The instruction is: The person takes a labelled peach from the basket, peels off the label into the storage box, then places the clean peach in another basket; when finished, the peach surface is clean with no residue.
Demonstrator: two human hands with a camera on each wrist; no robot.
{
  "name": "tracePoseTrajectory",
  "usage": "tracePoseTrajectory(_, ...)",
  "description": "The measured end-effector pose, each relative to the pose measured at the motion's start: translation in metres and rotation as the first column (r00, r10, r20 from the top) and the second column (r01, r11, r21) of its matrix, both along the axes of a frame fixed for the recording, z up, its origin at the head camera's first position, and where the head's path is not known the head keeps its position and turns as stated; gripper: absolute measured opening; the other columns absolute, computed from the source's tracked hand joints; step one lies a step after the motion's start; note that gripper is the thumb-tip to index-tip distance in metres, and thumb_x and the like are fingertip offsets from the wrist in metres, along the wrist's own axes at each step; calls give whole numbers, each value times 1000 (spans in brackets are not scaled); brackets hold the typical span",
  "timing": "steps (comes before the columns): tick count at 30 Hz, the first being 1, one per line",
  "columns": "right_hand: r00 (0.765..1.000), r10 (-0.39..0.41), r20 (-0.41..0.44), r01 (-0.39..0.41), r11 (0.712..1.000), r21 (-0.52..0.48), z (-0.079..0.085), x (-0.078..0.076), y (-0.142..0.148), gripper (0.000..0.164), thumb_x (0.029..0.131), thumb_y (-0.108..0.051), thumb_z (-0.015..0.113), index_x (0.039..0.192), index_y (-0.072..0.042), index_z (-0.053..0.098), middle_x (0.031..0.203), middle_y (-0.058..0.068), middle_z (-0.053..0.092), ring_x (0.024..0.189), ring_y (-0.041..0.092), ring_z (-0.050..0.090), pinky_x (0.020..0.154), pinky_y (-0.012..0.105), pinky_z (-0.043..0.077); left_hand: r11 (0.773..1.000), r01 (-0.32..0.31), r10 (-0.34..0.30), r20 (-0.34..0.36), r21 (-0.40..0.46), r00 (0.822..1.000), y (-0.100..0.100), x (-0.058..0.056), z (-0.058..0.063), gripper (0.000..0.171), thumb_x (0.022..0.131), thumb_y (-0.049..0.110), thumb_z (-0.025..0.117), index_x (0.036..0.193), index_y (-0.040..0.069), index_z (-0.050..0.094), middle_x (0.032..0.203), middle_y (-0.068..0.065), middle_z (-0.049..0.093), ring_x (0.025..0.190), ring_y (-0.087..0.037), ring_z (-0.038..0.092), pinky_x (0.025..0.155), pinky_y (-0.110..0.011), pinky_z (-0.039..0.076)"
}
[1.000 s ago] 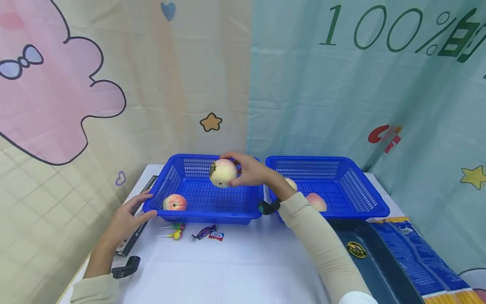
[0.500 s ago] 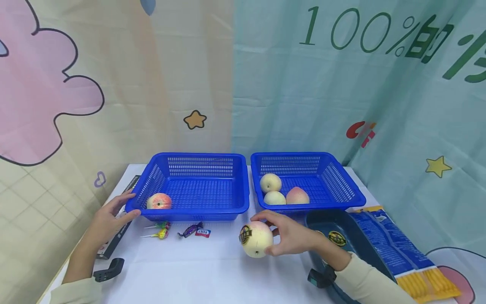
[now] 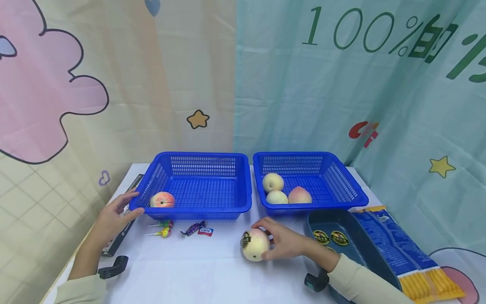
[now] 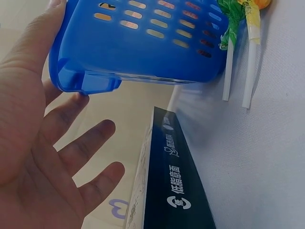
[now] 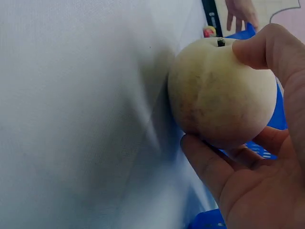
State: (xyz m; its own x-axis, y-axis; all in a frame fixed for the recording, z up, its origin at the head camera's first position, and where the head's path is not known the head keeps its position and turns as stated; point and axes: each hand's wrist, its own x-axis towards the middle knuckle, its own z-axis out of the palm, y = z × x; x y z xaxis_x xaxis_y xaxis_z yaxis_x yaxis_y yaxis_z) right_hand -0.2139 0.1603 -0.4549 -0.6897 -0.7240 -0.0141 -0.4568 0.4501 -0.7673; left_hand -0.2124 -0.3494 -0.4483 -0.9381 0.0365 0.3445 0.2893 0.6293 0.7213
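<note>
My right hand (image 3: pixel 282 240) grips a pale peach (image 3: pixel 255 245) with a black and gold sticker, low over the white table in front of the baskets. In the right wrist view, my thumb lies near the stem of the peach (image 5: pixel 219 90) and the fingers curl round its other side. My left hand (image 3: pixel 114 217) holds the front left corner of the left blue basket (image 3: pixel 197 213), thumb on the rim and a finger under it, the other fingers spread. A reddish peach (image 3: pixel 162 199) lies inside that basket.
The right blue basket (image 3: pixel 311 207) holds several peaches (image 3: pixel 300 195). Lollipops (image 3: pixel 164 232), a purple wrapped candy (image 3: pixel 193 228) and a small red packet (image 3: pixel 205 232) lie before the left basket. A dark box (image 4: pixel 174 176) stands beside it. A dark tray (image 3: pixel 364 253) and a blue-yellow bag (image 3: pixel 402 249) lie right.
My right hand has carried the peach out from above the left basket, rightward and toward me, down to the table. The left hand stays at the basket corner. The head view has shifted slightly.
</note>
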Motion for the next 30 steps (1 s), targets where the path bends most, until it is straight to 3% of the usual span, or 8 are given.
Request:
tracePoseTrajectory(3,1000,14,-26,-11,996,92,7,0,8,69,78,-17,84,138,-12,50,131,0,47,117,20,53,90,29,54,1000,-5,5,11,-6,1000,0,0,0,60,97,25,71,146,-1,47,150,-33,40,131,-56,42,99,-6,33)
tracePoseTrajectory(9,988,61,-145,-14,953,304,22,4,16,76,79,-23,85,144,-6,48,135,2,50,120,14,51,101,35,48,1000,0,1,38,-13,999,0,1,0,62,98,25,71,148,-1,45,152,-33,37,130,-57,42,101,-59,37)
tracePoseTrajectory(11,984,68,-162,-13,947,320,23,5,14,79,80,-32,85,145,-6,48,135,1,52,117,12,52,96,32,51,1000,-2,2,40,-14,999,-1,2,1,62,98,25,70,148,-1,44,153,-33,36,130,-57,42,103,-56,39)
tracePoseTrajectory(15,974,58,-218,17,944,329,24,6,9,79,80,-46,84,142,-10,52,127,-4,55,105,7,55,85,26,53,1000,-3,4,40,-20,999,-3,1,2,63,98,26,70,150,1,44,153,-32,36,131,-56,42,106,-26,40)
tracePoseTrajectory(20,967,53,-249,44,930,365,30,7,15,71,74,-34,90,133,-15,55,117,-12,56,101,4,55,88,29,52,1000,2,-1,49,-18,999,-3,-1,2,63,98,26,70,150,1,43,154,-32,35,130,-57,42,105,-22,39)
tracePoseTrajectory(24,978,24,-207,60,917,393,38,8,21,71,71,-33,93,128,-17,54,110,-14,57,97,5,55,89,31,53,1000,14,-13,21,-17,1000,-2,1,4,63,98,24,71,148,-1,44,152,-33,37,131,-58,40,96,-4,32)
tracePoseTrajectory(27,984,-7,-179,80,911,404,42,9,23,72,70,-40,93,126,-17,54,107,-14,58,94,5,55,86,31,53,999,30,-30,-2,-40,1000,0,1,7,62,97,23,71,147,-3,45,151,-34,38,134,-59,35,103,-8,30)
tracePoseTrajectory(30,985,-14,-175,86,908,409,43,10,22,73,69,-42,94,125,-16,55,107,-13,58,93,6,55,85,32,53,996,18,-18,-2,-89,1000,1,3,11,63,97,26,71,146,-4,45,150,-36,37,136,-60,31,113,-41,35)
